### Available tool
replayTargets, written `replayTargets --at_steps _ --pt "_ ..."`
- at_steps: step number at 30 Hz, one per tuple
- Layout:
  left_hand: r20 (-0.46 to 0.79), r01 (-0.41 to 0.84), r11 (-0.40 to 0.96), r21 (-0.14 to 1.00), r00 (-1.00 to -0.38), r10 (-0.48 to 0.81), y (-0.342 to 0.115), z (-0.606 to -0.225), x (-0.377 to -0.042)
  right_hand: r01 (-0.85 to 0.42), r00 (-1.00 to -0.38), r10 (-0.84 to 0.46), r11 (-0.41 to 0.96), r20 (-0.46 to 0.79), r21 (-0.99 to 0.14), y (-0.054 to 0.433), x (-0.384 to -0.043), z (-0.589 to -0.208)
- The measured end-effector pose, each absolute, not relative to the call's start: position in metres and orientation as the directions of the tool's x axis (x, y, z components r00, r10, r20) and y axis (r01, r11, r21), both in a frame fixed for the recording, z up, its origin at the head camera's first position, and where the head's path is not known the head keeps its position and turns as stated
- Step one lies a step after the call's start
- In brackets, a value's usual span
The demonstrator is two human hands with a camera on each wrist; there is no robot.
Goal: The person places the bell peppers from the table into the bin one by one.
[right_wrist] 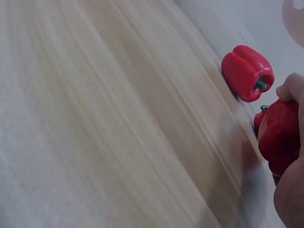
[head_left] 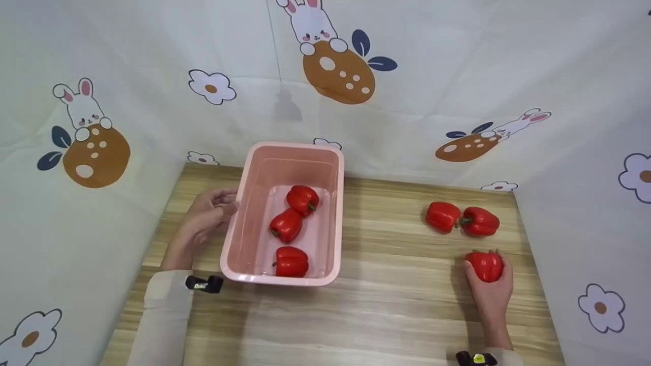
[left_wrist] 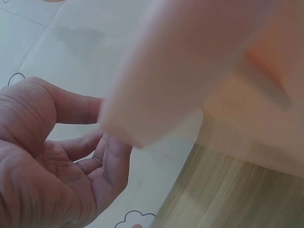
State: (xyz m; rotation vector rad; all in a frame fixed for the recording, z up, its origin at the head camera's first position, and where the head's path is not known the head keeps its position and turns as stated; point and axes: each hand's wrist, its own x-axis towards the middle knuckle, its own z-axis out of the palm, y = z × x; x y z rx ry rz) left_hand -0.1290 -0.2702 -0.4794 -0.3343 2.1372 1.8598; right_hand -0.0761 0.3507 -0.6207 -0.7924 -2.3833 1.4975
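On the left, my left hand (head_left: 211, 211) pinches the side rim of a pink plastic bin (head_left: 339, 218). The left wrist view shows the thumb and fingers meeting at the blurred rim (left_wrist: 156, 85). Three red bell peppers lie inside the bin: one at the back (head_left: 304, 197), one in the middle (head_left: 286, 225) and one near the front wall (head_left: 292, 262). At the right, my right hand (head_left: 492, 296) grips another red bell pepper (head_left: 485, 265), also seen as a dark red pepper (right_wrist: 281, 135) in the right wrist view. The bin appears tilted toward me.
Two more red bell peppers, a left one (head_left: 441, 216) and a right one (head_left: 482, 222), lie close together behind my right hand on the wood-grain table (head_left: 396, 284). Pale cloth walls (head_left: 417, 101) printed with rabbits and flowers stand at the back and both sides.
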Motion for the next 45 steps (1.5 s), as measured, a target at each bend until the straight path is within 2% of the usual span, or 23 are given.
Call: replayTargets --at_steps 10,22,29,37,45 --pt "-0.385 -0.380 0.152 0.913 -0.923 0.010 -0.270 -0.478 -0.128 0.316 -0.852 0.514 0.353 -0.099 -0.881 0.341 -0.078 -0.605" --pt "-0.384 -0.377 0.136 0.916 -0.923 0.025 -0.271 -0.479 -0.129 0.231 -0.887 0.461 0.393 -0.026 -0.890 0.324 -0.082 -0.583" --pt "-0.400 -0.390 0.139 0.910 -0.915 0.047 -0.273 -0.478 -0.130 0.096 -0.916 0.397 0.351 0.055 -0.931 0.302 -0.089 -0.567" --pt "-0.422 -0.414 0.138 0.900 -0.906 0.035 -0.272 -0.477 -0.130 0.054 -0.951 0.303 0.365 0.064 -0.929 0.269 -0.098 -0.554" --pt "-0.414 -0.406 0.145 0.902 -0.910 0.033 -0.271 -0.477 -0.131 -0.045 -0.976 0.185 0.354 0.117 -0.934 0.241 -0.106 -0.550"
